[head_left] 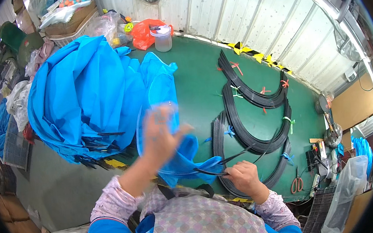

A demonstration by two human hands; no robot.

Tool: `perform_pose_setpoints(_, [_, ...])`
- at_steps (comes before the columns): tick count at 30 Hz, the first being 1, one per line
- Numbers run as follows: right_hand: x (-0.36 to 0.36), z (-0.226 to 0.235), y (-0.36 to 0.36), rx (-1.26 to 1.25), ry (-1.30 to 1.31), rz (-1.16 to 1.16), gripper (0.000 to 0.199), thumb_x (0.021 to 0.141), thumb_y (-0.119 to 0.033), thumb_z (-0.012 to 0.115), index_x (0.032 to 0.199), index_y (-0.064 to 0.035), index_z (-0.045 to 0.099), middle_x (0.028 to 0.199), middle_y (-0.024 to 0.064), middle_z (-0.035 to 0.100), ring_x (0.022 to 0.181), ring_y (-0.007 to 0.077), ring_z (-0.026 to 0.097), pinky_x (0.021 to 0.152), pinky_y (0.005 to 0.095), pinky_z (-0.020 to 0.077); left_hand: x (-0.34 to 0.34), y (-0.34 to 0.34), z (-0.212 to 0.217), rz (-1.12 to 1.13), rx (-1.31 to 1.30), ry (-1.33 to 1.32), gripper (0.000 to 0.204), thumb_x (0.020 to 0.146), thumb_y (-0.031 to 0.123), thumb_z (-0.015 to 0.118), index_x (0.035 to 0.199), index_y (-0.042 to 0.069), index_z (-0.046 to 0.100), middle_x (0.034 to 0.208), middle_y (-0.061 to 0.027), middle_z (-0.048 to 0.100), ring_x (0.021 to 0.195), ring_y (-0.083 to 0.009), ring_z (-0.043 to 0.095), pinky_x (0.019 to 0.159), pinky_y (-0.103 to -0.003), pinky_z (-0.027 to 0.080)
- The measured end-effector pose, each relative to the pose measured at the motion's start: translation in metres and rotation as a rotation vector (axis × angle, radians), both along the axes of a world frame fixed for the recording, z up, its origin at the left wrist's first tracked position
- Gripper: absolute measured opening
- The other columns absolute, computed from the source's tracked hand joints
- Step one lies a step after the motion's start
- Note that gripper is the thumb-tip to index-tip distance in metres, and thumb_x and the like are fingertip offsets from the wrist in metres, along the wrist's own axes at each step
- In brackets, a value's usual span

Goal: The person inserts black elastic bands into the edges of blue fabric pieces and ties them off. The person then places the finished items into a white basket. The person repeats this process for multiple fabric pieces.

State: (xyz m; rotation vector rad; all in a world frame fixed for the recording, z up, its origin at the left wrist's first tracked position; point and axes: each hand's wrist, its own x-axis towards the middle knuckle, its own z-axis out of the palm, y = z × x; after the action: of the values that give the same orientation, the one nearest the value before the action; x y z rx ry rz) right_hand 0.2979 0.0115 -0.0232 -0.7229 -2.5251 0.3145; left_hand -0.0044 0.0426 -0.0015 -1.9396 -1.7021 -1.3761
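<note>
A red-orange plastic bag (143,36) stands beside a translucent jar (163,43), scissors (297,178) lying well apart.

Bright, even light over green surface (195,70). Left hand (159,135) at surface's left side blurred. Pale wall (253,15) beyond surface bows; black fisheye corners.

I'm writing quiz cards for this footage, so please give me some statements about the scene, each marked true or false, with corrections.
1. The right hand grips a thin black strip. True.
2. The right hand wears a glove. False: it is bare.
3. A large heap of blue fabric stands left of the curved black bundles. True.
4. Every tie on the bundles is red. False: there are red, green and blue ties.
5. The red plastic bag is beside the translucent container. True.
6. The bag is to the container's right. False: it is to its left.
</note>
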Motion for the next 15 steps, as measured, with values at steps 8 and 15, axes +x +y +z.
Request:
perform_pose_setpoints(8, [-0.018, -0.034, -0.023, -0.06, 0.033, -0.193, 0.019, 0.081, -0.02, 0.075, 0.08, -0.0094, 0.059, 0.066, 0.0051, 0.06, 0.058, 0.0259, 0.061, 0.051, 0.0383, 0.0447, -0.037, -0.028, -0.054, 0.177, -0.478, -0.36, 0.031, 0.095, 0.023, 0.055, 0.074, 0.0, 0.056, 0.074, -0.0271, 0.059, 0.072, -0.0471, 0.059, 0.06, -0.052, 0.045])
perform_pose_setpoints(15, [-0.023, -0.027, -0.028, -0.176, 0.076, -0.021, 0.024, 0.083, -0.018, 0.073, 0.102, -0.0072, 0.063, 0.074, 0.0067, 0.06, 0.062, 0.0283, 0.061, 0.053, 0.04, 0.0483, -0.003, -0.051, -0.044, 0.189, -0.204, -0.588, 0.043, 0.099, 0.023, 0.057, 0.067, 0.002, 0.04, 0.057, -0.0142, 0.041, 0.049, -0.0229, 0.037, 0.048, -0.041, 0.034])
